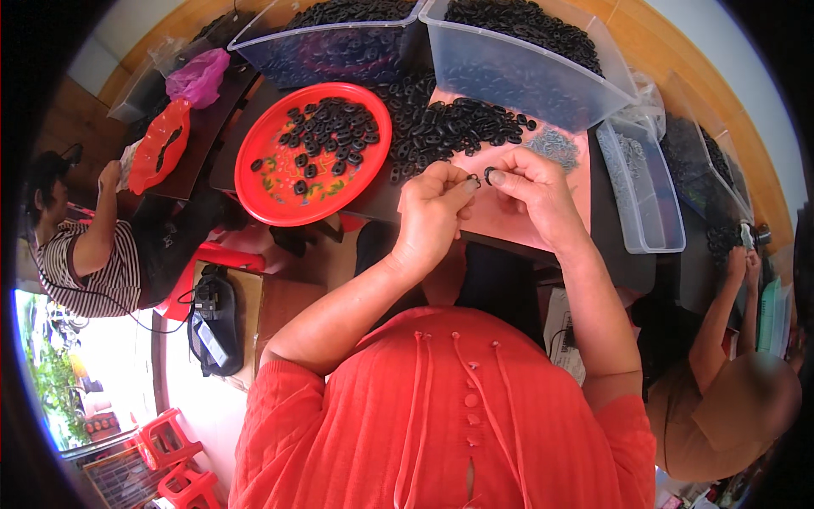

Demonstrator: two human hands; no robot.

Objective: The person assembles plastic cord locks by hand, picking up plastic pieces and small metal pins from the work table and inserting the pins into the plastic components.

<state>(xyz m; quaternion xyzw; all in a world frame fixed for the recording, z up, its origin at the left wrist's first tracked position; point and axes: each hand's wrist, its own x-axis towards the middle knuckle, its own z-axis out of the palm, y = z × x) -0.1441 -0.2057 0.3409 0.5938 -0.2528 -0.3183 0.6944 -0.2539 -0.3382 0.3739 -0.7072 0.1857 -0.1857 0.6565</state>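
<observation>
Over the pink sheet (509, 222) my two hands meet, fingertips nearly touching. My right hand (536, 193) pinches a small black ring-like piece (489, 175) between thumb and fingers. Closed in a pinch too, my left hand (434, 208) has something tiny at its thumb tip that I cannot make out. Just beyond the hands lies a heap of small black oval pieces with holes (454, 127). A pile of small silver-grey metal parts (553, 149) sits on the sheet to the right of it.
A red round tray (254, 191) with more black pieces stands left. Clear plastic bins (526, 89) of black pieces line the back; a narrow clear box (657, 229) with metal parts is at right. Co-workers sit left (93, 254) and right (721, 416).
</observation>
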